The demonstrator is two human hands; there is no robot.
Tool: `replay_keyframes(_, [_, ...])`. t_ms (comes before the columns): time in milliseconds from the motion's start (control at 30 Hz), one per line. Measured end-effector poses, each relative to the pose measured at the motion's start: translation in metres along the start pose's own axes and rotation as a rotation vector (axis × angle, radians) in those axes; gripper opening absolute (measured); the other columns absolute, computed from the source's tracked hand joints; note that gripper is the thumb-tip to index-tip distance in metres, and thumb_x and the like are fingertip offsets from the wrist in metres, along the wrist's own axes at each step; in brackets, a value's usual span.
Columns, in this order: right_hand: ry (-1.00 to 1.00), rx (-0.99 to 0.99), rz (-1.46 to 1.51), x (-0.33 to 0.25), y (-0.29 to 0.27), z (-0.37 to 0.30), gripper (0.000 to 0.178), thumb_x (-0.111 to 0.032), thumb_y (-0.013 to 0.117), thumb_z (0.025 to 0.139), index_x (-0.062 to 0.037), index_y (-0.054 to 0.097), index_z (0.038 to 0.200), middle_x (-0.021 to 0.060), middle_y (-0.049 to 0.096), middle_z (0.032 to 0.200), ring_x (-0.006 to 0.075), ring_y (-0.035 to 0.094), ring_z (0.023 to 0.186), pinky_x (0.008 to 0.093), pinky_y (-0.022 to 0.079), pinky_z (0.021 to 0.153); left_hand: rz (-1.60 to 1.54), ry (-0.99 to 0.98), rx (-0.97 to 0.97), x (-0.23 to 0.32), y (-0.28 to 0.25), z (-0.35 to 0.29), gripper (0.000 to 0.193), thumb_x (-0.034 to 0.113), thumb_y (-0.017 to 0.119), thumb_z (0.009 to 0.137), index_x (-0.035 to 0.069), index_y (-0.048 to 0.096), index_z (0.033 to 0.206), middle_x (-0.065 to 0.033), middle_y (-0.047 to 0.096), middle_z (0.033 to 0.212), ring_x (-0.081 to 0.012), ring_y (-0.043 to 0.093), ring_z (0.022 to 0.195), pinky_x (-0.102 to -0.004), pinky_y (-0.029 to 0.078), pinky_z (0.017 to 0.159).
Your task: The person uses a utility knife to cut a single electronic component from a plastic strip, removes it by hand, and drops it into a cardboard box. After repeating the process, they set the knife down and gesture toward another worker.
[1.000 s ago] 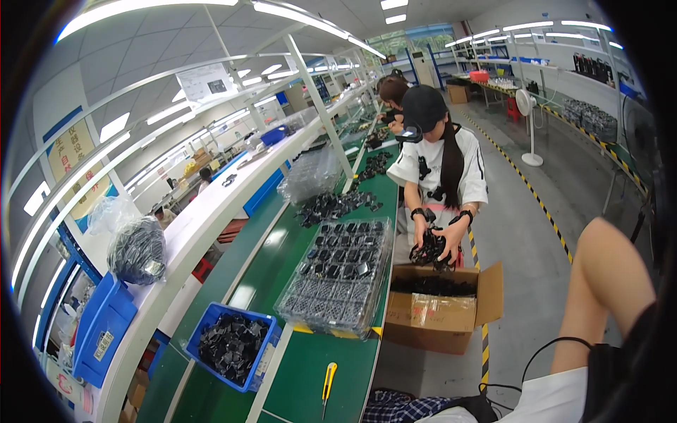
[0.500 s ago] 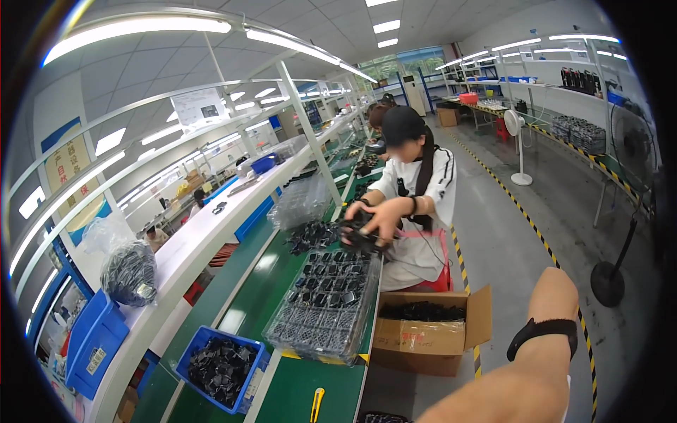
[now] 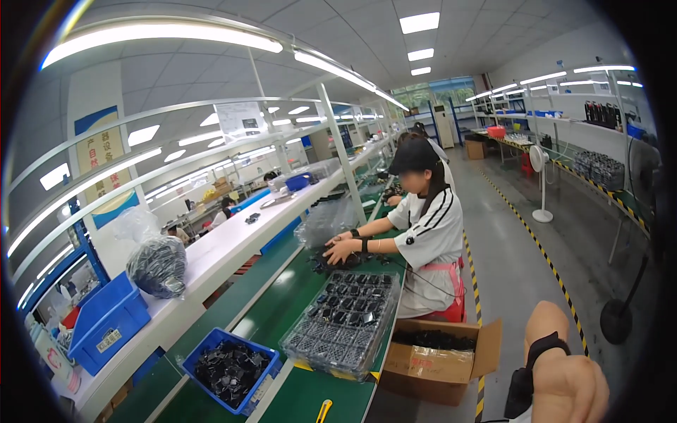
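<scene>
My right hand (image 3: 575,390) is raised close at the lower right, bent back at the wrist, a black strap (image 3: 549,345) round it. Its fingers look curled, and whatever they might hold is hidden. My left hand is out of view. Nearest to the right hand, well to its left, stands an open cardboard box (image 3: 427,374) with black parts inside. On the green bench (image 3: 300,398) sit a stack of clear trays (image 3: 331,345) partly filled with black parts, a blue bin (image 3: 264,377) of black pieces, and a yellow utility knife (image 3: 324,409).
A co-worker (image 3: 430,236) sits beyond the trays, both hands on black parts on the bench. Left runs a white shelf (image 3: 211,266) with a bagged bundle (image 3: 156,266) and another blue bin (image 3: 113,328). Fans (image 3: 539,183) and a far bench (image 3: 564,169) line the aisle's right.
The view has tilted and shifted, so the scene sits lower and further right. My right hand has come into view. The co-worker has lowered the black parts to the bench.
</scene>
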State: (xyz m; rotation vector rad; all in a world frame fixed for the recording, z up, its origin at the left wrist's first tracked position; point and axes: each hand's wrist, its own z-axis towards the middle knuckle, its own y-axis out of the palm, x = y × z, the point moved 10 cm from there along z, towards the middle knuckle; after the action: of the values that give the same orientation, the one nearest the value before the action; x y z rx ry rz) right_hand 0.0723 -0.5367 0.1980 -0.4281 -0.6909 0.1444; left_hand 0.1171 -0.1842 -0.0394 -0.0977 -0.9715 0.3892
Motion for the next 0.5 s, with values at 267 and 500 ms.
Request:
replay_keyframes(267, [0.411, 0.396, 0.676, 0.073, 0.049, -0.036, 0.02, -0.014, 0.066, 0.099, 0.0016, 0.067, 0.111, 0.026, 0.068, 0.113, 0.038, 0.07, 0.101, 0.0454, 0.06, 0.085, 0.084, 0.034, -0.012, -0.001, -0.04, 0.003, 0.023, 0.029, 0.063, 0.102, 0.01, 0.077, 0.101, -0.0058, 0.077, 0.099, -0.0214, 0.071, 0.094, -0.0404, 0.056, 0.077])
replay_keyframes(500, [0.581, 0.529, 1.703, 0.102, 0.165, -0.003, 0.057, -0.044, 0.038, 0.111, 0.0071, 0.055, 0.132, 0.0317, 0.064, 0.122, 0.0396, 0.063, 0.117, 0.0477, 0.047, 0.106, 0.11, 0.173, 0.005, -0.015, -0.067, 0.012, 0.022, 0.029, 0.064, 0.102, 0.011, 0.077, 0.101, -0.0052, 0.077, 0.1, -0.0207, 0.07, 0.094, -0.04, 0.055, 0.077])
